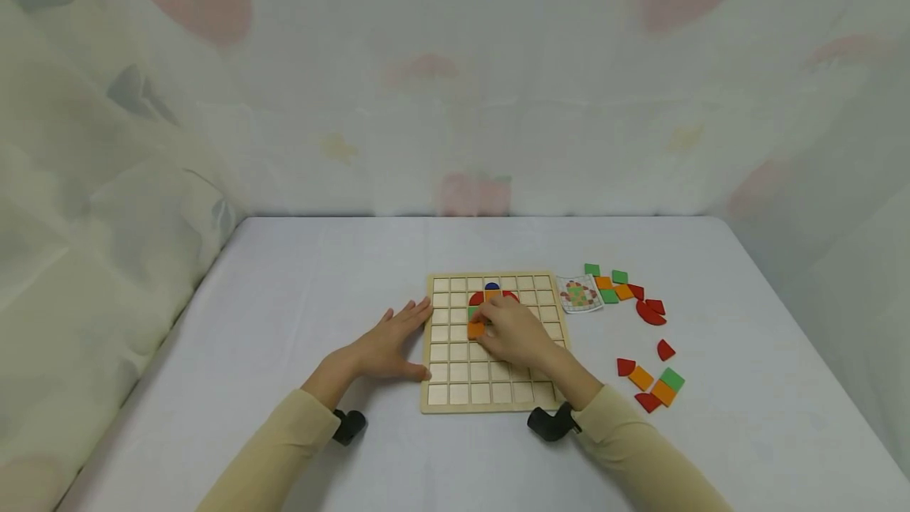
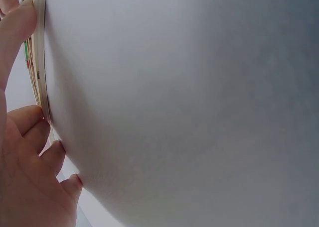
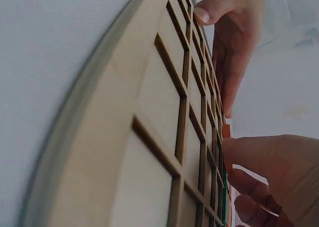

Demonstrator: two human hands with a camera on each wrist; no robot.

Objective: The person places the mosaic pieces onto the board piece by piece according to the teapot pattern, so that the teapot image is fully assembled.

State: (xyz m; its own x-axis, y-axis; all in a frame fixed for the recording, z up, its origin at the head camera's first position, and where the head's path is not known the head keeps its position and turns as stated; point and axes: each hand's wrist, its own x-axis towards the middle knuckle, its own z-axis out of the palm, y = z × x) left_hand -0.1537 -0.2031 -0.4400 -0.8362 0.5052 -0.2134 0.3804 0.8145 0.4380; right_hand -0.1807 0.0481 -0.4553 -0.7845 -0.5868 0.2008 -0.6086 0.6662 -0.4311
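Observation:
A wooden grid board (image 1: 458, 408) lies on the table with square cells. My left hand (image 1: 387, 344) rests at its left edge, fingers spread and fingertips at the rim; the left wrist view shows thumb and fingers along the board's side (image 2: 41, 62). Over the upper middle of the grid, my right hand (image 1: 517, 334) pinches an orange square tile (image 1: 475, 331) with thumb and fingertips. In the right wrist view the orange tile (image 3: 227, 131) shows just beyond the thumb. Around these fingers sit a blue piece (image 1: 492, 286), red quarter-round pieces (image 1: 476, 299) and a green tile (image 1: 472, 312), partly hidden by the hand.
A pattern card (image 1: 579, 294) lies by the board's upper right edge. Loose green tiles (image 1: 620, 276), orange tiles (image 1: 641, 377) and red quarter-round pieces (image 1: 665, 350) are scattered to the right. Curtains hang behind and at both sides of the white table (image 1: 320, 275).

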